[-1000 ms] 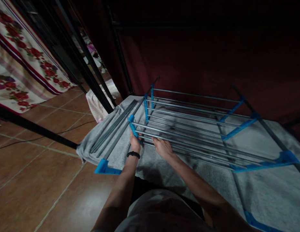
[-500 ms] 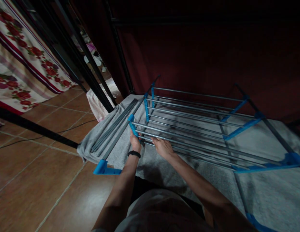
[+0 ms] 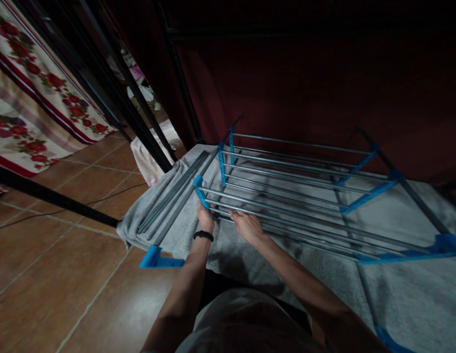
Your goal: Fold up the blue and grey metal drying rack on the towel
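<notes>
A metal rack (image 3: 286, 169) with grey rods and blue plastic brackets lies on a grey blanket in front of me. My left hand (image 3: 205, 215), with a black band on the wrist, is closed around the lower end of a blue bracket (image 3: 201, 192) on the rack's left side. Just right of it, my right hand (image 3: 247, 225) grips one of the lower metal rods (image 3: 226, 219) near the end that meets this bracket. The fingertips of both hands are partly hidden behind the parts they hold.
Several loose grey tubes (image 3: 172, 193) lie on the blanket (image 3: 282, 284) to the left. A blue corner foot (image 3: 151, 257) juts over the tiled floor (image 3: 91, 274). Dark metal poles (image 3: 59, 198) cross the left side, near a floral curtain (image 3: 36, 93). A dark red panel (image 3: 304, 83) stands behind the rack.
Both hands keep their hold on the bracket and the rod. The rack's left side has shifted very slightly left; otherwise little differs.
</notes>
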The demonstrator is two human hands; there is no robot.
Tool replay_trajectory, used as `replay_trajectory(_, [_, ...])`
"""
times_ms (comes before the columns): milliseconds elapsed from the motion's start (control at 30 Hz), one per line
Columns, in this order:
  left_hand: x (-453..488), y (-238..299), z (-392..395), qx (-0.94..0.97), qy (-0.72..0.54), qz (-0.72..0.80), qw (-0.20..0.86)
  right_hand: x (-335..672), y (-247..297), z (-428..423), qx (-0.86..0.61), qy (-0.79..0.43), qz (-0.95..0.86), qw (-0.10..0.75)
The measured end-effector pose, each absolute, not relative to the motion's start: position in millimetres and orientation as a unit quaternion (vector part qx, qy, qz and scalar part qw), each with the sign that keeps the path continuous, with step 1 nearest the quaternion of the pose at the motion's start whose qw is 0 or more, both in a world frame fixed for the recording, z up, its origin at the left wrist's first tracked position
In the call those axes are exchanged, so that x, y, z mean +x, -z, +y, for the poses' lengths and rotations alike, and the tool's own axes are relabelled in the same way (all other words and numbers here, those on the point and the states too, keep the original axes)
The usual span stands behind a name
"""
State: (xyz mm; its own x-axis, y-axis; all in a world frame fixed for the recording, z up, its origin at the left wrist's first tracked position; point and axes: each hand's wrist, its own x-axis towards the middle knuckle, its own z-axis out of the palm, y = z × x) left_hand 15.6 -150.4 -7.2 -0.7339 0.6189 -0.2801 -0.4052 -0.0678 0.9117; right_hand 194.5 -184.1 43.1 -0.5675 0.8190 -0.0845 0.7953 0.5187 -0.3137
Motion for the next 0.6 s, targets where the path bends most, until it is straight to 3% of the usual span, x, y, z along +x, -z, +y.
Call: replay_trajectory(600, [14.5, 13.8, -144.9, 0.077, -0.736, 0.575, 0.348, 194.9, -39.3, -184.9, -0.456, -0.153, -0.876, 0.037])
